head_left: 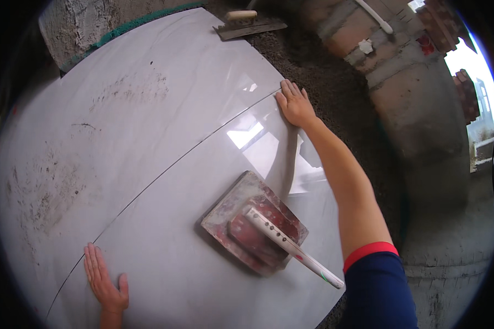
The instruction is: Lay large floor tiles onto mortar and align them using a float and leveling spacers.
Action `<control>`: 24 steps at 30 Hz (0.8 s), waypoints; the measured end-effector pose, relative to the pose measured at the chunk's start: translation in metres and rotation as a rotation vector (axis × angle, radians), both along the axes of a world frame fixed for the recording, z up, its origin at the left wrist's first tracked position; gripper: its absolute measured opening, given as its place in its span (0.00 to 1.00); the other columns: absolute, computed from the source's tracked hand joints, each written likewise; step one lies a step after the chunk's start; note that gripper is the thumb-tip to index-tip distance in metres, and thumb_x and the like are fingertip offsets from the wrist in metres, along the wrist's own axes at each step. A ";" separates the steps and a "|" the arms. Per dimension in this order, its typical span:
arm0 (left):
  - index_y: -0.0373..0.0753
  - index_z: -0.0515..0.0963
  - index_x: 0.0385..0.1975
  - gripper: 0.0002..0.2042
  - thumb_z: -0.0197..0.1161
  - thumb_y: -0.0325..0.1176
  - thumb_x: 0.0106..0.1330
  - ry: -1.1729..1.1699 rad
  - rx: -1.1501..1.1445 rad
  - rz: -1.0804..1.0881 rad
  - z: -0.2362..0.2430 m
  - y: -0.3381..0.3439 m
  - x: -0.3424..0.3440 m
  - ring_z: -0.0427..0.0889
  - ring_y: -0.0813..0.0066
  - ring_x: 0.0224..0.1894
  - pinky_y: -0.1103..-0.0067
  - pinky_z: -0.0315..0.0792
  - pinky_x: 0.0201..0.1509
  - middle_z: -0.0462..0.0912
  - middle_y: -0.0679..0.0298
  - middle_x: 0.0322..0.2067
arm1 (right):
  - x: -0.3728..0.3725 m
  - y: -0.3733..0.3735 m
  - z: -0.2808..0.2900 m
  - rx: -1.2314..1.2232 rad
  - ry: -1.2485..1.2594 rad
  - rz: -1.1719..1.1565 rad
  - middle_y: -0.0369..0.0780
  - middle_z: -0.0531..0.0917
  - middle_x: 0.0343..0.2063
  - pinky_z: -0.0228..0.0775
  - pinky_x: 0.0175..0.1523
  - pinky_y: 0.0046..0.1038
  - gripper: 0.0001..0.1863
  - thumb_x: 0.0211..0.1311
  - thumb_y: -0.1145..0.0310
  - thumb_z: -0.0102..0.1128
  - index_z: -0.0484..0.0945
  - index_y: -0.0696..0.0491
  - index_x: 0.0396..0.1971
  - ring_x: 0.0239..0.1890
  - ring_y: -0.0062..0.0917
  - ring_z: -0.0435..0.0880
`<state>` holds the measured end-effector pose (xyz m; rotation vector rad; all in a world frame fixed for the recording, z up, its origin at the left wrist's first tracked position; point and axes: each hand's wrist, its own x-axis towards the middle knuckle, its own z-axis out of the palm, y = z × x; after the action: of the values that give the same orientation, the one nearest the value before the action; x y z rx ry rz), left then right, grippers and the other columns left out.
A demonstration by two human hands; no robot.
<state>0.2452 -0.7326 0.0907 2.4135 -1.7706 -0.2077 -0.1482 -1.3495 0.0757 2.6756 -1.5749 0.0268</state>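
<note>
Two large pale marble-look tiles (82, 164) meet along a thin dark seam. My left hand (100, 279) lies flat on the tiles at the seam's lower-left end, fingers stretched out. My right hand (295, 104) rests on the seam's far end at the tiles' edge, fingers extended and holding nothing. Between my hands, on the nearer tile, lies a square, dirty red tool (236, 236) with a long pale handle pointing toward the lower right.
A steel trowel (252, 32) with a cream handle lies at the top tile edge. Rough dark mortar (340, 98) borders the tiles on the right, beside a brick and cement wall (400, 93) with a white pipe (376, 15). A rough plastered block (74, 27) stands at the upper left.
</note>
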 end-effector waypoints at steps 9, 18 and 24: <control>0.22 0.56 0.76 0.41 0.54 0.48 0.72 0.041 -0.024 0.000 -0.003 -0.004 -0.001 0.53 0.39 0.81 0.51 0.46 0.82 0.56 0.38 0.78 | 0.000 0.023 0.006 0.007 0.020 -0.061 0.51 0.57 0.79 0.41 0.84 0.45 0.34 0.81 0.50 0.34 0.60 0.54 0.78 0.82 0.40 0.53; 0.26 0.57 0.77 0.43 0.62 0.44 0.65 0.062 -0.100 0.016 -0.004 -0.001 -0.003 0.54 0.40 0.80 0.52 0.47 0.82 0.58 0.40 0.77 | 0.077 0.131 0.008 0.068 -0.195 0.355 0.52 0.61 0.77 0.54 0.79 0.47 0.34 0.80 0.54 0.47 0.60 0.59 0.76 0.79 0.50 0.58; 0.30 0.58 0.77 0.44 0.67 0.42 0.63 0.056 -0.085 0.065 0.003 0.011 0.002 0.55 0.45 0.81 0.54 0.48 0.83 0.59 0.45 0.78 | 0.000 0.222 0.084 0.713 -0.226 0.086 0.57 0.78 0.63 0.69 0.67 0.43 0.27 0.80 0.53 0.49 0.74 0.60 0.64 0.63 0.50 0.79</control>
<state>0.2476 -0.7221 0.0940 2.3777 -1.6411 -0.1872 -0.1481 -1.1278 0.1596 3.3747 -1.7949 -0.2969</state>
